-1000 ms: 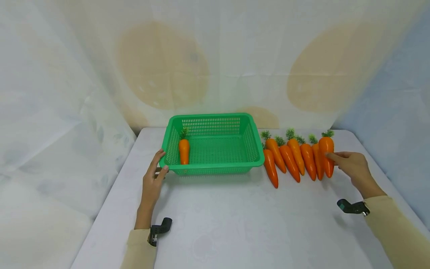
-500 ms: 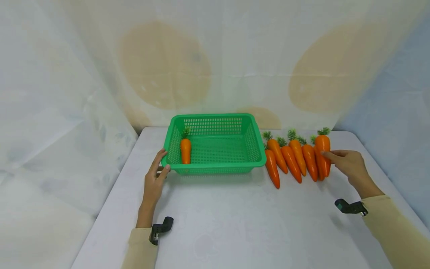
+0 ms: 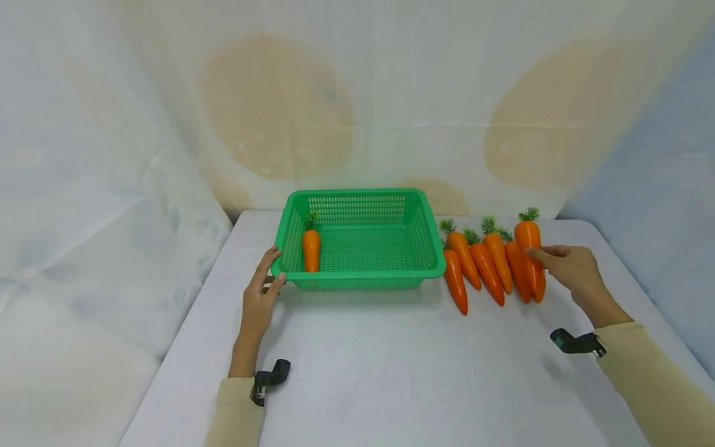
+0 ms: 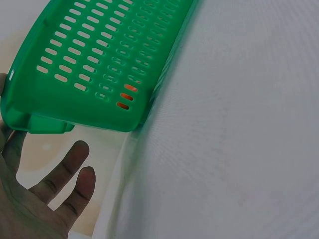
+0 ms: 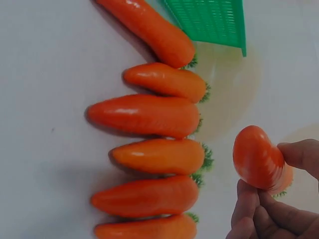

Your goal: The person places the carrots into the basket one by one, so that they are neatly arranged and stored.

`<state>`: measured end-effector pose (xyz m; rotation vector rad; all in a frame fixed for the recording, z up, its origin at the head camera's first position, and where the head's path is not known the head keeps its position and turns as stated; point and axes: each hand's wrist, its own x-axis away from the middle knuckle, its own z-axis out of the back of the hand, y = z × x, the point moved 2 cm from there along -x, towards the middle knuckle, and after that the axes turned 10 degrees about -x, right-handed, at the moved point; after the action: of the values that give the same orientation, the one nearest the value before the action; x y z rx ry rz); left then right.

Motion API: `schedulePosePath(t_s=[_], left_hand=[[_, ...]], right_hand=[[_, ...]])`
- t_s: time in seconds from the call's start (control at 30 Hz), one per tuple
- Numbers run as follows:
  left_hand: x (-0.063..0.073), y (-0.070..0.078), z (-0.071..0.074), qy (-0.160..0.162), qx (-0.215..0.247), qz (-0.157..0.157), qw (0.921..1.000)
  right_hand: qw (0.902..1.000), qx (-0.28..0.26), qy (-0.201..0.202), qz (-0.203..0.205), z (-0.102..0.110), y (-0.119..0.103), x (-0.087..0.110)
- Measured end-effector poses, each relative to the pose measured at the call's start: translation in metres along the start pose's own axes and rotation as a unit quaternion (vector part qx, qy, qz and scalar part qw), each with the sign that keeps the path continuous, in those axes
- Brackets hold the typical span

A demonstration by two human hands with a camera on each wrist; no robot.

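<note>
In the head view, my left hand [image 3: 259,310] grips the near-left corner of the green plastic basket [image 3: 357,275]. Its other fingers hang beside the wall in the left wrist view. One carrot [image 3: 311,251] with a leafy green top lies inside the basket, at its left end. My right hand [image 3: 575,273] pinches an orange carrot [image 3: 527,236] between thumb and fingers. In the right wrist view this held carrot [image 5: 254,154] is raised off the table, blunt end and leaves away from me. Just beneath and left of it lies the row of other carrots [image 3: 486,273].
Several carrots lie side by side on the white tabletop [image 3: 368,366], tips toward me, close to the basket's right wall. A patterned cloth [image 3: 391,112] hangs behind the table, with more cloth [image 3: 84,217] at the left and right sides.
My right hand has lifted its carrot from the right end of the row and moved slightly left and up, over the neighbouring carrots. The left hand keeps its place at the basket corner.
</note>
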<state>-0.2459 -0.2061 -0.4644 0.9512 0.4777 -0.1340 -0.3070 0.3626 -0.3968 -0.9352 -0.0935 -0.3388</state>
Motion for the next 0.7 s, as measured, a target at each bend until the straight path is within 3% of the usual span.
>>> schedulePosePath(t_s=[0.4,0.7], left_hand=[[-0.001,0.001,-0.001,-0.002,0.012,0.008,0.9999],[0.0,0.004,0.001,0.0,0.001,0.014,0.9999]], right_hand=[[0.9992,0.018,-0.005,0.036,-0.012,-0.028,0.003],[0.9982,-0.001,-0.019,0.056,-0.022,-0.041,0.008]])
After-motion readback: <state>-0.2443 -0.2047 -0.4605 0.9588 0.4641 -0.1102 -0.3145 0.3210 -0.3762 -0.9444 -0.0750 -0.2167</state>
